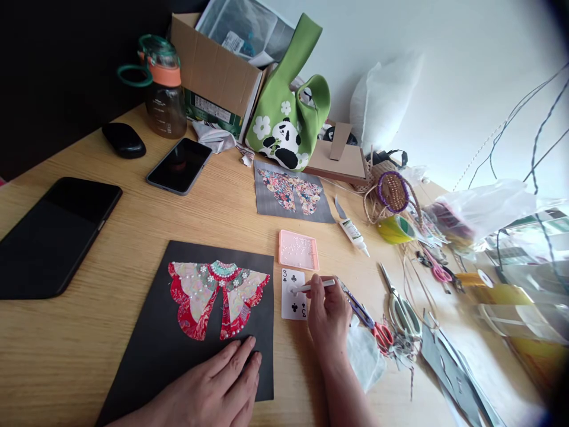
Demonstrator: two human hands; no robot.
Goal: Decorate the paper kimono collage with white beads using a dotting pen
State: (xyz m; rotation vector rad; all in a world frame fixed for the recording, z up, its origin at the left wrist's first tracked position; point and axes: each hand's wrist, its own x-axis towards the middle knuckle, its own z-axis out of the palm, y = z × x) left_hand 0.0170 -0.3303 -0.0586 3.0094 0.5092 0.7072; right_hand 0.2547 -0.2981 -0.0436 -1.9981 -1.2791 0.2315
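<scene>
From where I stand, the person's left hand lies flat on a black sheet, its fingers straight and loosely side by side, gripping nothing, the tips just below a cape-shaped cloth piece in red and pale fabric. That piece lies spread on the sheet, pearly beads dotting its neckline, panels and edges. The right hand has its fingers pinched closed around a slim white stick, whose tip points left over a three of clubs card; I can't tell whether the two touch. The card lies on the wooden bench just right of the black sheet, and right above it sits a shallow pink tray scattered with tiny beads. Farther back, near a green panda bag, a grey sheet carries a flowery cutout of similar outline. A glue bottle lies beside that sheet, and green-handled scissors rest right of the right hand.
</scene>
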